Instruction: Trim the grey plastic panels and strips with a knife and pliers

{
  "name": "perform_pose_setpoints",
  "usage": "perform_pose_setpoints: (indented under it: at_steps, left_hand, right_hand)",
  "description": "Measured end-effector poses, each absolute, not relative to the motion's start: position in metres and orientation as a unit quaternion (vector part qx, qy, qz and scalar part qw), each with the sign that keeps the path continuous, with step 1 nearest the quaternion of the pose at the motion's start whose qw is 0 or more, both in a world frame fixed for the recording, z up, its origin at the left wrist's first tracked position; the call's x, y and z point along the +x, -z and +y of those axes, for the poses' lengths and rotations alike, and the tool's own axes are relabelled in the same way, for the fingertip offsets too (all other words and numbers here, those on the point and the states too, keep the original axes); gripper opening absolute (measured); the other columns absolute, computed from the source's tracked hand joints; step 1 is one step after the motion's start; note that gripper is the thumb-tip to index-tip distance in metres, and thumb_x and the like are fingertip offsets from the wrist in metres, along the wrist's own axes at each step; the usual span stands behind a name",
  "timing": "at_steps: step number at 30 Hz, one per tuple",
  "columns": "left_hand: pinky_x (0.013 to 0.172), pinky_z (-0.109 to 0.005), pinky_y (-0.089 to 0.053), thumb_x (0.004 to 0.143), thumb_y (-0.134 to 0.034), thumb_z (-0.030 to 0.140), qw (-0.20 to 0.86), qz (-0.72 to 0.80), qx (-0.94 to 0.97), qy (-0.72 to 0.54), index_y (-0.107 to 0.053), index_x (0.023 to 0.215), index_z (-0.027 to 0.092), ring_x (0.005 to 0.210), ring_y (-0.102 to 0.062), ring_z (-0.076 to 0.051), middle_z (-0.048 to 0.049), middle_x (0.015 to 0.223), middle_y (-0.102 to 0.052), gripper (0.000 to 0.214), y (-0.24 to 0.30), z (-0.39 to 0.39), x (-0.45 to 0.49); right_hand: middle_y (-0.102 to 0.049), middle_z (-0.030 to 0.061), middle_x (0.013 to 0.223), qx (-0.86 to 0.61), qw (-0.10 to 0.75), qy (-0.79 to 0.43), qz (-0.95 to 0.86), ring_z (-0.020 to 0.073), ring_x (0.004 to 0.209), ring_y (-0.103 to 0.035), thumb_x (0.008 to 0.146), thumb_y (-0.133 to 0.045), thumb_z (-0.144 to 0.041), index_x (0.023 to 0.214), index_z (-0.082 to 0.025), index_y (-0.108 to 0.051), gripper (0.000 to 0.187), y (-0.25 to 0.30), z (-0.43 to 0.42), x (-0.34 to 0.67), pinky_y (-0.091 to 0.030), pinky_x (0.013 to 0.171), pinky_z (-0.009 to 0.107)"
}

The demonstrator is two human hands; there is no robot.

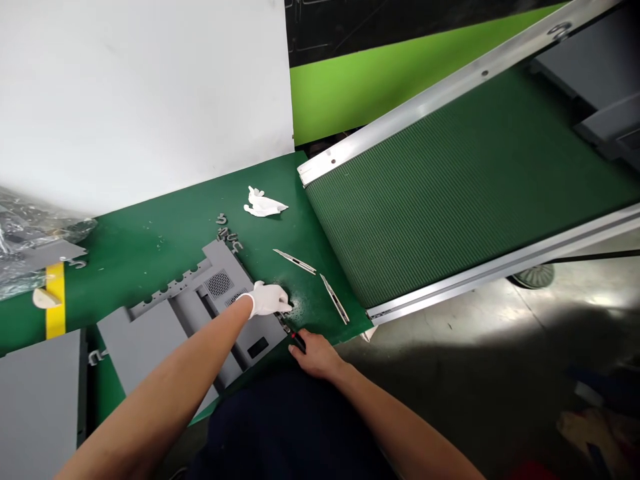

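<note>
A large grey plastic panel [150, 333] with vent grilles and cut-outs lies on the green table top. My left hand [270, 300], in a white glove, is on the panel's right edge with its fingers curled over it. Just below it, my bare right hand [317, 355] is closed around a hand tool [299, 342] with a black and red handle. The tool's metal front reaches the panel edge beside my left fingertips; its exact shape is too small to make out. Pale crumbs lie scattered by the gloved fingers.
Two utility knives [295, 261] [334, 299] lie right of the panel. Behind are a crumpled white glove [265, 203] and several grey hook-shaped pieces [230, 238]. A ribbed green conveyor [450, 180] adjoins at right. Another grey panel [40, 400] and plastic-wrapped parts [35, 240] are at left.
</note>
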State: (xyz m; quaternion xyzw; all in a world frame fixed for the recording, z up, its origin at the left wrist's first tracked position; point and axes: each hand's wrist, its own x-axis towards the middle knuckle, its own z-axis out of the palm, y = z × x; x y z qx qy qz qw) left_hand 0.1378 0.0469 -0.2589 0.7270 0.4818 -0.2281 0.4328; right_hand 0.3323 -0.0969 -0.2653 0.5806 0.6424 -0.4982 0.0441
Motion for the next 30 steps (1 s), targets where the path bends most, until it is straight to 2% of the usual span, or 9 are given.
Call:
perform_pose_setpoints:
  at_steps: [6, 11, 15, 19, 23, 26, 30]
  left_hand:
    - [0.119, -0.062, -0.016, 0.088, -0.058, 0.054, 0.435, 0.484, 0.725, 0.225, -0.073, 0.079, 0.022, 0.090, -0.064, -0.023, -0.0029, 0.091, -0.076, 0.037, 0.258, 0.046, 0.138]
    - [0.120, -0.063, -0.013, 0.088, -0.060, 0.054, 0.437, 0.487, 0.724, 0.221, -0.075, 0.082, 0.024, 0.093, -0.066, -0.023, -0.0013, 0.091, -0.077, 0.034, 0.263, 0.046, 0.137]
    - [0.121, -0.062, -0.012, 0.087, -0.060, 0.059, 0.437, 0.486, 0.723, 0.225, -0.076, 0.082, 0.024, 0.095, -0.066, -0.024, -0.0016, 0.093, -0.077, 0.039, 0.268, 0.046, 0.136]
    - [0.120, -0.062, -0.013, 0.086, -0.060, 0.061, 0.435, 0.485, 0.723, 0.231, -0.075, 0.083, 0.023, 0.095, -0.066, -0.024, -0.0025, 0.094, -0.077, 0.041, 0.268, 0.047, 0.137]
    - [0.119, -0.061, -0.015, 0.086, -0.060, 0.061, 0.432, 0.486, 0.724, 0.233, -0.075, 0.082, 0.023, 0.094, -0.066, -0.025, -0.0023, 0.092, -0.077, 0.041, 0.268, 0.048, 0.137]
    - [0.118, -0.060, -0.018, 0.085, -0.059, 0.060, 0.431, 0.484, 0.726, 0.232, -0.076, 0.082, 0.023, 0.092, -0.066, -0.024, -0.0026, 0.092, -0.077, 0.041, 0.267, 0.048, 0.137]
    - [0.115, -0.059, -0.021, 0.085, -0.060, 0.057, 0.431, 0.482, 0.727, 0.230, -0.076, 0.082, 0.023, 0.090, -0.066, -0.024, -0.0030, 0.090, -0.077, 0.038, 0.266, 0.048, 0.138]
  right_hand:
    - [-0.075, 0.0148, 0.108, 0.574, 0.052, 0.484, 0.658, 0.0309, 0.101, -0.071, 0.101, -0.046, -0.063, 0.115, -0.018, -0.066, 0.051, 0.262, -0.098, 0.333, -0.047, 0.085, 0.038]
    - [-0.075, 0.0148, 0.109, 0.565, 0.050, 0.484, 0.666, 0.0309, 0.103, -0.071, 0.101, -0.044, -0.065, 0.114, -0.018, -0.066, 0.053, 0.263, -0.097, 0.331, -0.048, 0.087, 0.037]
    - [-0.074, 0.0163, 0.111, 0.564, 0.049, 0.480, 0.670, 0.0322, 0.105, -0.070, 0.102, -0.045, -0.064, 0.117, -0.018, -0.066, 0.053, 0.268, -0.088, 0.324, -0.048, 0.089, 0.039]
    - [-0.073, 0.0173, 0.112, 0.563, 0.057, 0.482, 0.669, 0.0331, 0.107, -0.070, 0.102, -0.038, -0.071, 0.119, -0.018, -0.066, 0.063, 0.268, -0.082, 0.322, -0.049, 0.092, 0.041]
    - [-0.073, 0.0199, 0.115, 0.573, 0.077, 0.483, 0.658, 0.0330, 0.110, -0.069, 0.107, -0.027, -0.063, 0.122, -0.016, -0.066, 0.062, 0.268, -0.079, 0.317, -0.049, 0.096, 0.043]
    - [-0.072, 0.0216, 0.117, 0.586, 0.091, 0.481, 0.646, 0.0338, 0.114, -0.069, 0.109, -0.026, -0.054, 0.123, -0.014, -0.064, 0.058, 0.268, -0.079, 0.311, -0.049, 0.099, 0.045]
    - [-0.073, 0.0218, 0.117, 0.602, 0.097, 0.473, 0.637, 0.0340, 0.111, -0.071, 0.108, -0.020, -0.060, 0.125, -0.013, -0.062, 0.066, 0.268, -0.080, 0.306, -0.050, 0.097, 0.045]
